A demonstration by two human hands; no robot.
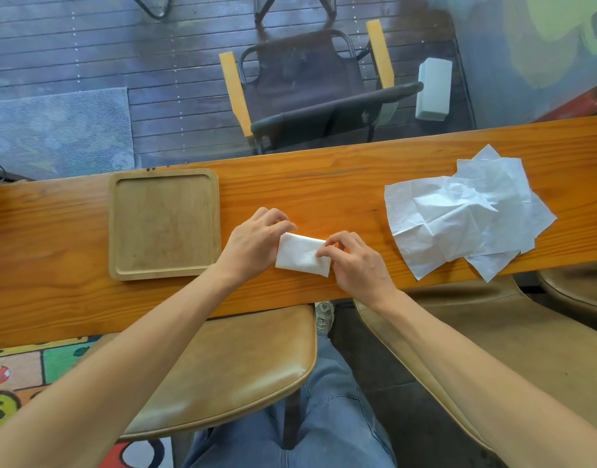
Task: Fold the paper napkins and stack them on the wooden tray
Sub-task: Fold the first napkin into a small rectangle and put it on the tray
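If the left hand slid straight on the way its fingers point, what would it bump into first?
The left hand points right, across the small folded white paper napkin it already pinches. Going on, it would probably first meet the right hand holding the napkin's other end, well before the loose pile of unfolded white napkins.

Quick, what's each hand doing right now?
Left hand: fingers curled on the left end of the folded napkin.
Right hand: fingers pinching the napkin's right end.
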